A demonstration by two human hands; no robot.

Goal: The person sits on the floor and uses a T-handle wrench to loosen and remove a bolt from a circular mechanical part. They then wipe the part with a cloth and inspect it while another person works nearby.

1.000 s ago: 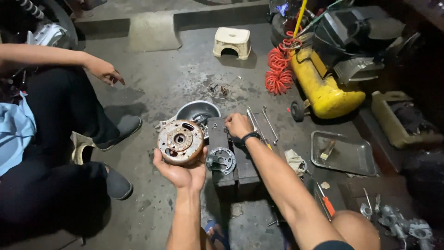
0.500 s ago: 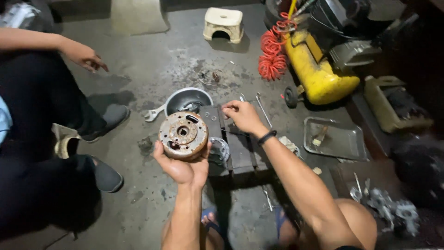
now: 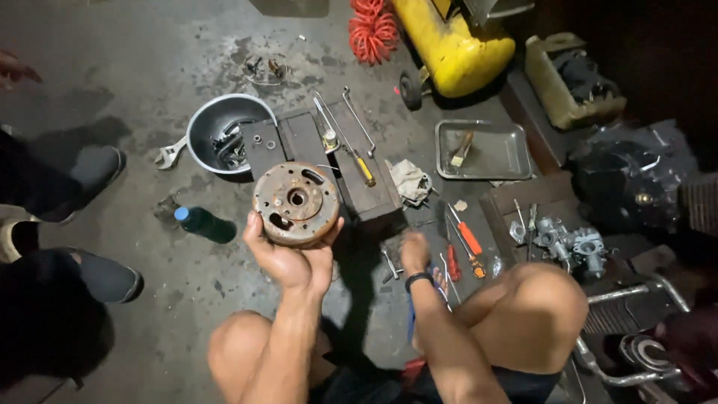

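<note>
Biggest thing I've got in view is the yellow compressor tank [image 3: 455,41], way out past my fingers at the top, with the coiled red hose [image 3: 372,28] right beside it. Closer in there's the dark wooden block [image 3: 321,161] on the concrete, just beyond my left fingertips, with a couple of long wrenches [image 3: 357,120] and a yellow-handled screwdriver [image 3: 364,170] lying on top. Left of that block sits a metal bowl [image 3: 202,127] full of small parts, and a flat metal tray [image 3: 480,150] sits off to the right with a brush in it.

Now the main bit: my left hand [image 3: 288,262] is palm up, fingers curled apart around the lower rim of a rusty round flywheel [image 3: 295,202], thumb on the right edge. It's held up off the floor, above my knees and in front of the block. It's a disc, so no real long side; its open face with the center hub points up toward me, axis tilted slightly away.

My right hand [image 3: 415,253] is down near the floor, just short of the orange-handled screwdrivers [image 3: 467,243]. It's blurry, so I can't tell if those fingers are closed on anything.

A green bottle with a blue cap [image 3: 203,223] lies left of my left fingers.
</note>
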